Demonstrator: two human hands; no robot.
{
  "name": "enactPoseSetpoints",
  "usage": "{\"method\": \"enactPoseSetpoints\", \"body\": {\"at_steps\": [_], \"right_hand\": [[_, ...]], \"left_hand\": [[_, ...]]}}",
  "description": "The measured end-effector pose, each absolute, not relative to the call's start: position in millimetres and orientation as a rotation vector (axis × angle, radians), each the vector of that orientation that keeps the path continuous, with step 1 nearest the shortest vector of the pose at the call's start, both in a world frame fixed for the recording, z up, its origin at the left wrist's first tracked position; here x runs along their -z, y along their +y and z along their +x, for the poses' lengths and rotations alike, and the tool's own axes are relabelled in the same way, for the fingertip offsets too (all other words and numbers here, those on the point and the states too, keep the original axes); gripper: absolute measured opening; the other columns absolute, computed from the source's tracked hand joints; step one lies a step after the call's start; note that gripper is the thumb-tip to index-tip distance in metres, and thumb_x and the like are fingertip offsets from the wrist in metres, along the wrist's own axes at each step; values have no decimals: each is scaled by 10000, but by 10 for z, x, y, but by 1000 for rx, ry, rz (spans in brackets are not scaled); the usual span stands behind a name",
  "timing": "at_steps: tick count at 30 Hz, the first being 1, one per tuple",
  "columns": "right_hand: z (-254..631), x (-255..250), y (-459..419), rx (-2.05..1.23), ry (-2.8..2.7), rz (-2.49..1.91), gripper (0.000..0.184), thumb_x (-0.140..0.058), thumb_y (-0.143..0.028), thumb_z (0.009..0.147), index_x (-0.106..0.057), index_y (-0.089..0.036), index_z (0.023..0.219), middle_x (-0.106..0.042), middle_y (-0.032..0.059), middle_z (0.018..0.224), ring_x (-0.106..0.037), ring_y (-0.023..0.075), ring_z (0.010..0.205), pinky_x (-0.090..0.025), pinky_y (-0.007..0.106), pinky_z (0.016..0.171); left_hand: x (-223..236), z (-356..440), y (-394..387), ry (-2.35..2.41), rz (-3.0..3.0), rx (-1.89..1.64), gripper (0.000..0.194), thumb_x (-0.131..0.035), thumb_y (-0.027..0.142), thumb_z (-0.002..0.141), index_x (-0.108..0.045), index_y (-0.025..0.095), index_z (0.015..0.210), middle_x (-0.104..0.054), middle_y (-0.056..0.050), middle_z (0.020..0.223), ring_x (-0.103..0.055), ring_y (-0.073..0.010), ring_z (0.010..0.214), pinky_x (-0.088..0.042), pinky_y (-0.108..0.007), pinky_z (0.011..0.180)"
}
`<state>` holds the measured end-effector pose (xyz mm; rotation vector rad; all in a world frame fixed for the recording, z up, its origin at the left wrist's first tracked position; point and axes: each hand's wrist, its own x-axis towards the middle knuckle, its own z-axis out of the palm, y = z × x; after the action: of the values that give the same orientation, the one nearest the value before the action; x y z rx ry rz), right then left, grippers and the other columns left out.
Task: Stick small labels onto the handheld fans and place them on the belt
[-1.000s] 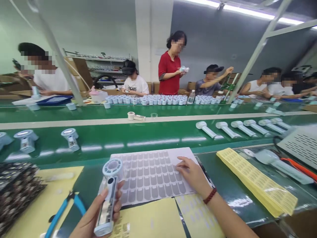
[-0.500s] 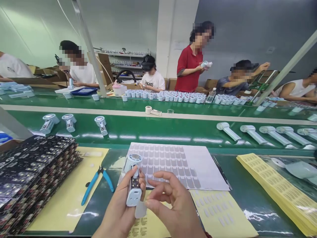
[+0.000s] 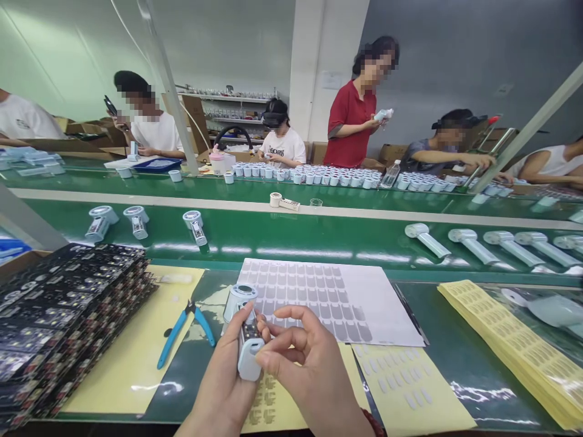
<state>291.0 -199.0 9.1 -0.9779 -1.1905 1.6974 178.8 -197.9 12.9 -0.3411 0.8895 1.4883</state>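
Observation:
My left hand (image 3: 223, 373) is wrapped round the handle of a light-blue round-headed device (image 3: 243, 294), its thumb on the open side where a circuit board shows. My right hand (image 3: 314, 364) pinches a small translucent sticker (image 3: 248, 364) between thumb and forefinger, its other fingers curled. The sticker is against the handle's near end face, below a small port; whether it is stuck down I cannot tell. Behind the hands lies a white sheet (image 3: 378, 297) with rows of grey, notched stickers. Beneath them is a yellow printed sheet (image 3: 291, 406).
Left are stacked circuit boards (image 3: 68, 303) and blue-handled cutters (image 3: 175, 337). Yellow label sheets (image 3: 505, 346) lie right, tweezers (image 3: 410, 312) beside the white sheet. More devices (image 3: 197, 227) sit along the green belt (image 3: 296, 237). Several co-workers, one in a red shirt (image 3: 350, 121), are across the line.
My right hand has brought the sticker up and left from beside the handle onto its end face. The device has tilted slightly. Across the line, a co-worker's raised hand has come down.

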Motion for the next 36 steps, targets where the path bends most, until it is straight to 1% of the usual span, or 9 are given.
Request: {"method": "enactPoseSetpoints", "body": {"at_steps": [6, 17, 24, 31, 33, 36], "right_hand": [[2891, -71, -1978, -1685, -1188, -978, 383, -768, -190, 639, -605, -231, 982, -764, -8, 726, -684, 270, 1104, -550, 369, 905], [2895, -18, -1989, -1685, -1186, -978, 371, -778, -197, 637, -609, -230, 966, -765, -2, 723, -703, 275, 1064, -571, 356, 852], [2905, -32, -1990, -1708, -1177, -973, 360, -774, -192, 643, -604, -231, 958, -760, -5, 718, -708, 276, 1055, -583, 340, 809], [2896, -62, -2000, -1696, -1206, -987, 349, -761, -187, 659, -598, -240, 963, -762, -21, 715, -711, 251, 1047, -573, 326, 845], [2885, -61, -2014, -1660, -1233, -1015, 338, -750, -176, 663, -602, -245, 959, -761, -33, 711, -723, 232, 1009, -575, 307, 845], [2865, -15, -2063, -1540, -1324, -1057, 326, -726, -162, 680, -617, -254, 973, -757, -49, 711, -749, 202, 873, -591, 281, 810]], "left_hand": [[-96, 1785, -1986, 849, -355, -1516, 102, -571, 117, 900, -546, 126, 802, -552, -23, 625, -563, -97, 485, -536, -199, 459], [-142, 1793, -1998, 876, -391, -1472, 141, -534, 121, 919, -544, 120, 778, -544, -15, 600, -561, -90, 438, -522, -186, 429], [-141, 1800, -1999, 863, -399, -1471, 118, -535, 125, 921, -553, 110, 805, -543, -11, 610, -564, -86, 439, -515, -175, 418], [-126, 1801, -2001, 860, -396, -1485, 100, -545, 125, 916, -553, 106, 818, -542, -16, 610, -563, -94, 453, -528, -190, 440], [-113, 1795, -2003, 846, -412, -1485, 94, -544, 125, 917, -555, 105, 826, -549, -21, 616, -565, -94, 457, -527, -187, 443], [-113, 1800, -2015, 821, -440, -1483, 112, -537, 137, 926, -557, 110, 819, -558, -23, 619, -571, -91, 461, -526, -180, 451]]}}
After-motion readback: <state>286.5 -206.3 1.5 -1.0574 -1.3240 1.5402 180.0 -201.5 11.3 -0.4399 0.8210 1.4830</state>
